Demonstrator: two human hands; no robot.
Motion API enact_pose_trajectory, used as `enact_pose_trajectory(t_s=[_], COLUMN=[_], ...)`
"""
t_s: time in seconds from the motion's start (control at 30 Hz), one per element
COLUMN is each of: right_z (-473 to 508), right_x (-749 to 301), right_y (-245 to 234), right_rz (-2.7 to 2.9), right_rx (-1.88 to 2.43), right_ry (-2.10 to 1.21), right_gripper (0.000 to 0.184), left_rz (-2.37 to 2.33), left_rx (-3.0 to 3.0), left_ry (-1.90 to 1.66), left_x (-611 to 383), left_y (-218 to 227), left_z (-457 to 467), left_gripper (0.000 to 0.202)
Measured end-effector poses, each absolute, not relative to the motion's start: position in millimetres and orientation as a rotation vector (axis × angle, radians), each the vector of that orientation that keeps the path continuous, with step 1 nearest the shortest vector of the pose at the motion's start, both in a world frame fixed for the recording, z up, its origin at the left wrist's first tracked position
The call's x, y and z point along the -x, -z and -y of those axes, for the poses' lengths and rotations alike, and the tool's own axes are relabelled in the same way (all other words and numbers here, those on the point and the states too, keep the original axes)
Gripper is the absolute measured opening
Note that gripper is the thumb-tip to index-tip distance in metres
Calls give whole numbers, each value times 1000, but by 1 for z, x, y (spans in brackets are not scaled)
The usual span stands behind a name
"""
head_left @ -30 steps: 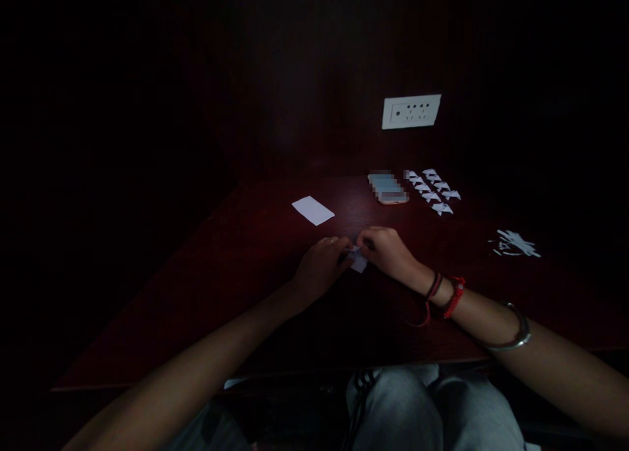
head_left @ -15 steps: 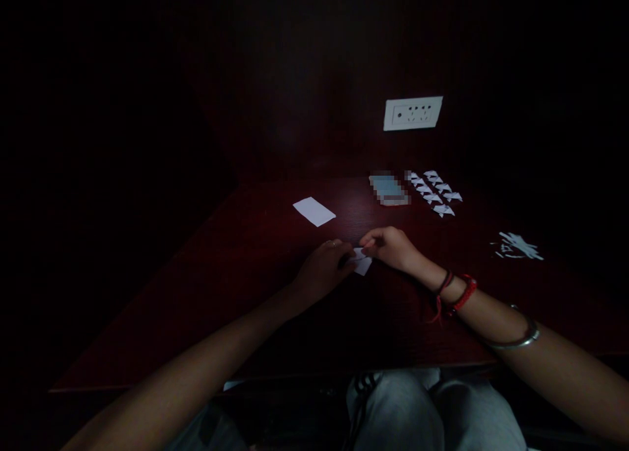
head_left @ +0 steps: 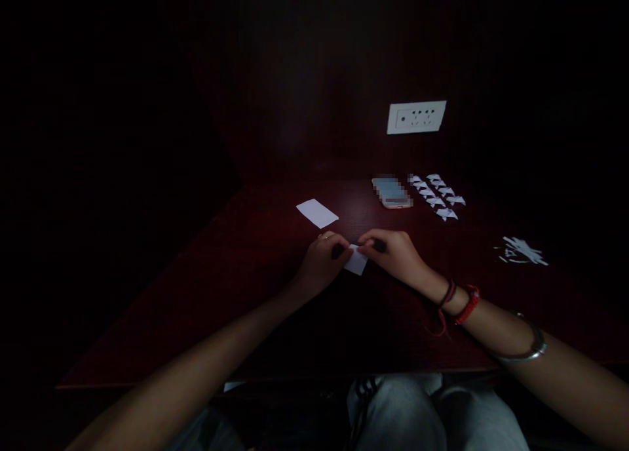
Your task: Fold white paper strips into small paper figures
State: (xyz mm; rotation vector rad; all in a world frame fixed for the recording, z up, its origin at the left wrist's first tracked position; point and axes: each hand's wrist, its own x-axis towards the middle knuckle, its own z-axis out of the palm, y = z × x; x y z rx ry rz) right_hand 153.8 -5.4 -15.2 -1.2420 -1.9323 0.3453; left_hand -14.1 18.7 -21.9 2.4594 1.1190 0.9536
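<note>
A small piece of white paper [head_left: 356, 261] is between my two hands, low over the dark red table [head_left: 236, 241]. My left hand [head_left: 324, 257] pinches its upper left edge between thumb and fingers. My right hand [head_left: 393, 251] pinches the upper right edge the same way, its wrist carrying red bracelets and a silver bangle. The fingertips cover the top of the paper, so any fold there is hidden. Just beyond my left hand lies a flat white rectangle of paper [head_left: 317, 213].
A phone [head_left: 392, 193], blurred out, lies at the back. Right of it sit two rows of small folded paper pieces [head_left: 434, 200]. Thin paper strips [head_left: 525, 250] are heaped at the far right. A white wall socket [head_left: 417, 117] is above the table.
Both hands have shifted their grip to the paper's upper corners, and more of its flat face now shows. The whole view has moved slightly.
</note>
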Motion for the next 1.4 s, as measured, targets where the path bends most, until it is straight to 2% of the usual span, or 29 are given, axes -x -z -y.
enact_pose_trajectory(t_s=[0.33,0.57,0.73,1.1,1.4], right_z=[4,7,8,11,11], right_x=[-156,-154,-154,-158,-155], right_y=[12,10,11,-4,-2], right_rz=[1971,1859,1850,2077,2113], right_rx=[1189,1234,1237,1143,1085], right_ry=[-336,-323,-296,-121,-223], right_gripper=[11,10,19,8,12], left_rz=[-1030,-1054,-1059,-1051,-988], left_rx=[-2581,-2480,-2482,-2597,-2528], left_ry=[-962,-957,-937,-951,-859], left_x=[11,12,14,12,13], left_y=[12,13,14,6,5], left_z=[-8,-8,-10,-4,-6], left_gripper=[14,11,10,15,16])
